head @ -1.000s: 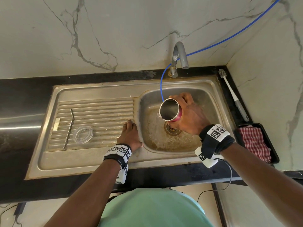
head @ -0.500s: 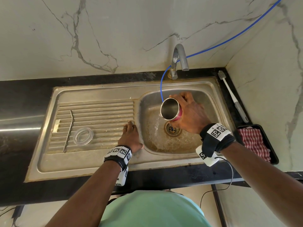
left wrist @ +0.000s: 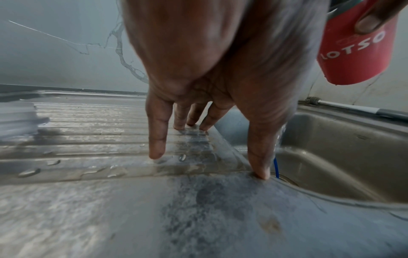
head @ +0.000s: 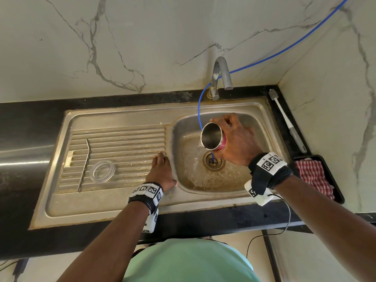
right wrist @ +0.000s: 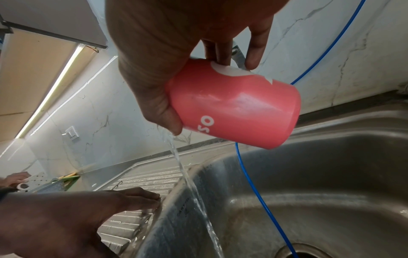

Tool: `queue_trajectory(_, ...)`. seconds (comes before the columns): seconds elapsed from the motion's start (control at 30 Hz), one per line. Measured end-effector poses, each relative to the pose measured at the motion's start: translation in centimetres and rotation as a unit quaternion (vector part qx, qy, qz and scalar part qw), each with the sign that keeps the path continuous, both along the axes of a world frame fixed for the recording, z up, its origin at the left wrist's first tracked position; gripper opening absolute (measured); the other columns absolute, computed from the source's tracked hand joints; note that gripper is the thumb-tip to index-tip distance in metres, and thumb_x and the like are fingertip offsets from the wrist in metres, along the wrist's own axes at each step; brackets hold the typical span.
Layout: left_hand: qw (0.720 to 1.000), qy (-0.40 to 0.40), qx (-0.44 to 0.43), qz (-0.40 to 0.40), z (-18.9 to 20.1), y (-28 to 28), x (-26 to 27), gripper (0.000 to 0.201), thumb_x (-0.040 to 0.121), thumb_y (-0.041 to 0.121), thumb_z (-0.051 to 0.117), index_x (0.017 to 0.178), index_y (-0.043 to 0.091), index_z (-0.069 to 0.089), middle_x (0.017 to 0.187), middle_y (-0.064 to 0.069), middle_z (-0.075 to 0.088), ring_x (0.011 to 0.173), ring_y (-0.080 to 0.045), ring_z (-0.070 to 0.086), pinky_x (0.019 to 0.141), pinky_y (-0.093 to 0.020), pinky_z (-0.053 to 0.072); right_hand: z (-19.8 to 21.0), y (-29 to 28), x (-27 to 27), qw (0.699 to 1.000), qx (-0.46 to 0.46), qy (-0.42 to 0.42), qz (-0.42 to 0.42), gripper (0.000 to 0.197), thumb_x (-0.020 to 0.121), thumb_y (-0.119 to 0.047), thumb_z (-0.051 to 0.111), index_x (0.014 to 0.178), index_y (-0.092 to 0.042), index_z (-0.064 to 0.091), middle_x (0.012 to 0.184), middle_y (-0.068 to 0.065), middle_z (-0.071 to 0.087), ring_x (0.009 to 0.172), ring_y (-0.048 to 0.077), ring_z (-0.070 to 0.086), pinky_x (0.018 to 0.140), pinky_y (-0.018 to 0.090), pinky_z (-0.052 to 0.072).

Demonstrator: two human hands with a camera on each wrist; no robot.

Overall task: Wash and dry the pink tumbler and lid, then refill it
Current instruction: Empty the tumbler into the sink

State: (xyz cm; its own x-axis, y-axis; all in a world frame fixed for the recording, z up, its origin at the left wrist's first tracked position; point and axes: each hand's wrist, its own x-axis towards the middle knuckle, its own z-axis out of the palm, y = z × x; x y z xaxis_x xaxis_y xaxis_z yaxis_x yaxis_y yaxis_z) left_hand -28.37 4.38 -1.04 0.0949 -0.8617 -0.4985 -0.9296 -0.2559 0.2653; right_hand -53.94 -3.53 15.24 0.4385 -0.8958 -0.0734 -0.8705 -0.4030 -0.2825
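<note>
Little has shifted over the last second: the right hand [head: 237, 139] has kept the pink tumbler [right wrist: 234, 104] tipped over the basin, lifting it only slightly toward the tap [head: 220, 76], and water keeps pouring from its rim. That hand's fingers and thumb are wrapped around the tumbler's body, which lies tilted with its steel mouth turned toward the draining board, above the drain [head: 213, 161] without touching the sink [head: 130, 204]. The stream [right wrist: 187, 176] falls from the lower lip down the basin's wall on the draining-board side. A thin blue tube [head: 284, 49] runs down from the far right corner of the wall, past the tap, behind the tumbler and into the drain.

The left hand [head: 161, 169] has stayed flat on the draining board just beside the basin's edge, fingers straight and slightly spread, fingertips [left wrist: 156, 153] pressing on the wet ribs, holding nothing. Farther along the draining board, toward the tabletop's left end, lie a clear ring-shaped lid [head: 102, 171] and, just beside it, a bent metal straw [head: 83, 165]. At the tabletop's right edge a bottle brush [head: 286, 121] rests along the wall, and nearer the front a black tray [head: 338, 192] holds a red checked cloth [head: 313, 176].
</note>
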Motion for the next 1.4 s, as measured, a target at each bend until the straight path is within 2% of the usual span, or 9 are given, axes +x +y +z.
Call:
queue_trajectory(0.23, 1.000, -0.001, -0.002, -0.001, 0.00, 0.06, 0.03, 0.122, 0.087, 0.040, 0.086, 0.169, 0.002, 0.004, 0.177, -0.017, -0.006, 0.164, -0.041, -0.005, 0.134, -0.050, 0.011, 0.35, 0.03, 0.14, 1.000, -0.001, 0.022, 0.000, 0.101, 0.066, -0.055, 0.088, 0.150, -0.035, 0.038, 0.142, 0.001, 0.036, 0.126, 0.025, 0.056, 0.104, 0.057, 0.044)
queue_trajectory(0.6, 1.000, 0.001, -0.003, -0.003, -0.32, -0.03, 0.20, 0.122, 0.085, 0.040, 0.087, 0.169, 0.002, 0.006, 0.177, -0.016, -0.004, 0.164, -0.039, -0.005, 0.134, -0.050, 0.013, 0.36, -0.14, 0.30, 0.999, -0.015, 0.039, 0.006, 0.102, 0.064, -0.054, 0.089, 0.150, -0.034, 0.039, 0.140, 0.002, 0.036, 0.125, 0.026, 0.056, 0.102, 0.057, 0.047)
queue_trajectory(1.4, 1.000, -0.004, 0.002, 0.002, 0.48, 0.04, -0.14, 0.120, 0.089, 0.037, 0.085, 0.169, 0.001, 0.004, 0.178, -0.016, -0.006, 0.165, -0.038, -0.007, 0.134, -0.047, 0.011, 0.77, -0.37, 0.30, 0.998, -0.027, 0.057, 0.018, 0.101, 0.064, -0.052, 0.090, 0.150, -0.035, 0.039, 0.139, 0.002, 0.034, 0.127, 0.026, 0.054, 0.103, 0.061, 0.048)
